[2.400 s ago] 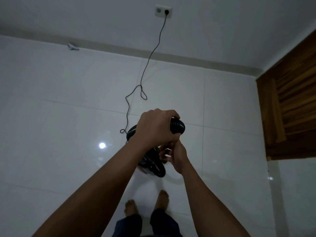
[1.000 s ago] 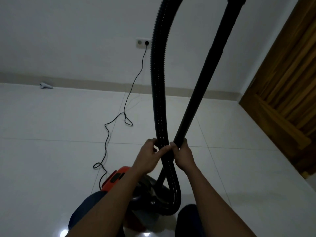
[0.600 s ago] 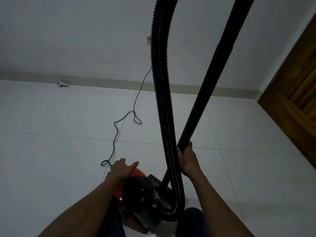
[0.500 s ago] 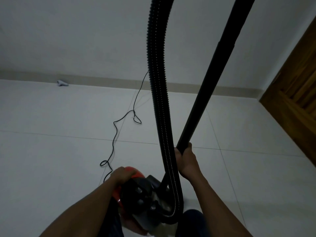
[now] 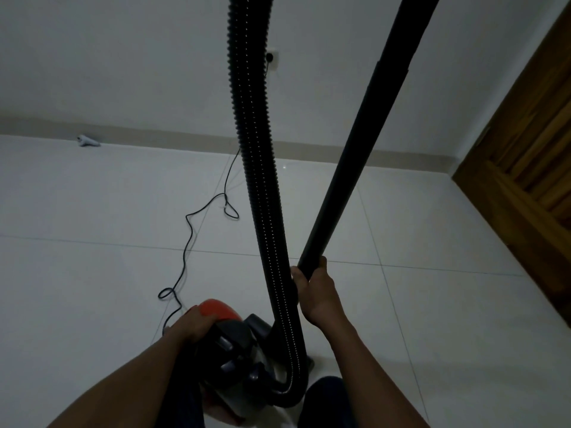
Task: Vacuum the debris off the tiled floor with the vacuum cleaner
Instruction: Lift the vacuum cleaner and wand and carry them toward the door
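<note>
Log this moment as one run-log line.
left hand: on vacuum body | right hand: grips wand upright | hose: looped overhead | cord: plugged in

Two bare forearms enter from bottom edge, no sleeves visible, no watch or rings seen; left hand (image 5: 197, 324) and right hand (image 5: 318, 293) bare, ungloved; dark trousers, likely navy, on right knee (image 5: 327, 403) at frame bottom; lighting dim, fabric detail unreadable

A bare room in a home: glossy white floor tiles (image 5: 92, 273) under the hands, a wall socket (image 5: 273, 58) ahead, a wooden door (image 5: 531, 156) right of them.
</note>
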`<state>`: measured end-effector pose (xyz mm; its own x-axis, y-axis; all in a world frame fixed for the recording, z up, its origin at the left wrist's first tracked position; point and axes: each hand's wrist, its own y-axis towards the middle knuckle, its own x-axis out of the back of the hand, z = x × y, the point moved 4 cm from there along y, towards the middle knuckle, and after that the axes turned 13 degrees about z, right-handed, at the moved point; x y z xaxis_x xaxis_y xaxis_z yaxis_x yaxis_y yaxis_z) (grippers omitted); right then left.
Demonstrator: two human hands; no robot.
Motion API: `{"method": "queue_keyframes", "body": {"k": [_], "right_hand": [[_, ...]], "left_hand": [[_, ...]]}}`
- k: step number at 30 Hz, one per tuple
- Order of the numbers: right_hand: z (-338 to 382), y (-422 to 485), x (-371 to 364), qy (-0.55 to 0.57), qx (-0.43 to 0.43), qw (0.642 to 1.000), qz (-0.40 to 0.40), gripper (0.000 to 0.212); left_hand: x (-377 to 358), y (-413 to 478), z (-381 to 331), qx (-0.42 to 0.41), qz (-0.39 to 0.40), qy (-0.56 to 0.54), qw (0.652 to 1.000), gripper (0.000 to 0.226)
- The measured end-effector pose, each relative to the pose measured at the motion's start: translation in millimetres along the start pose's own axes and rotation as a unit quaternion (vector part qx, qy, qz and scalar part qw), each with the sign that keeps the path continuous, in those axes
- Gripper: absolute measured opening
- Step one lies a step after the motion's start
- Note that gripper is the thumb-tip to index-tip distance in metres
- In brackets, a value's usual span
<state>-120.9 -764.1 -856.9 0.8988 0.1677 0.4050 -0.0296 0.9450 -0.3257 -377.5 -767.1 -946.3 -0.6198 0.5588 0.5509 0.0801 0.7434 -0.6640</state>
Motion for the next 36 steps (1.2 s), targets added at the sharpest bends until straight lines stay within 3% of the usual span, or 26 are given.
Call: {"method": "queue_keyframes", "body": {"k": [4, 8, 13, 17, 20, 24, 27, 30, 31, 33, 36], "right_hand": [[-0.1, 0.8, 2.8, 0.001, 0.0, 1.0, -0.004, 0.048], [1.3, 1.7, 4.6, -0.006, -0.003, 1.0, -0.005, 0.048], [0.7, 4.3, 6.0, -0.01, -0.003, 1.0, -0.005, 0.05], [-0.1, 7.9, 7.7, -0.01, -0.003, 1.0, -0.009, 0.052], [1.8, 7.0, 10.1, -0.008, -0.002, 1.0, -0.005, 0.048], [3.8, 1.9, 12.2, -0.009, 0.006, 1.0, -0.001, 0.042], [5.1, -2.3, 12.3, -0.008, 0.002, 1.0, -0.003, 0.043], [4.7, -7.0, 12.1, -0.002, 0.002, 1.0, -0.004, 0.043], [4.6, -8.3, 12.3, 0.001, 0.001, 1.0, -0.006, 0.043], [4.9, -10.0, 12.4, 0.005, 0.001, 1.0, -0.009, 0.043], [5.5, -11.3, 12.7, 0.007, -0.002, 1.0, -0.013, 0.043]], "left_hand": [[0.3, 17.9, 19.2, 0.086, 0.004, 0.001, 0.996, 0.061], [0.6, 42.3, 38.8, 0.135, -0.004, 0.047, 0.99, 0.071], [2.6, 51.4, 43.9, 0.136, 0.002, 0.065, 0.989, 0.073], [3.2, 53.1, 41.1, 0.107, 0.011, -0.005, 0.994, 0.094], [-2.4, 54.4, 37.7, 0.074, 0.016, -0.028, 0.997, 0.081], [-4.0, 43.7, 31.2, 0.094, -0.016, 0.129, 0.987, 0.072], [-2.9, 24.2, 4.9, -0.052, -0.049, 0.296, 0.952, 0.08], [-9.6, 0.7, -10.8, -0.208, 0.021, 0.314, 0.926, 0.08], [-13.6, -0.6, -8.7, -0.216, 0.059, 0.327, 0.918, 0.079], [-20.1, 2.9, -2.0, -0.178, 0.12, 0.389, 0.896, 0.101], [-23.5, 14.1, 4.0, -0.136, 0.116, 0.409, 0.895, 0.127]]}}
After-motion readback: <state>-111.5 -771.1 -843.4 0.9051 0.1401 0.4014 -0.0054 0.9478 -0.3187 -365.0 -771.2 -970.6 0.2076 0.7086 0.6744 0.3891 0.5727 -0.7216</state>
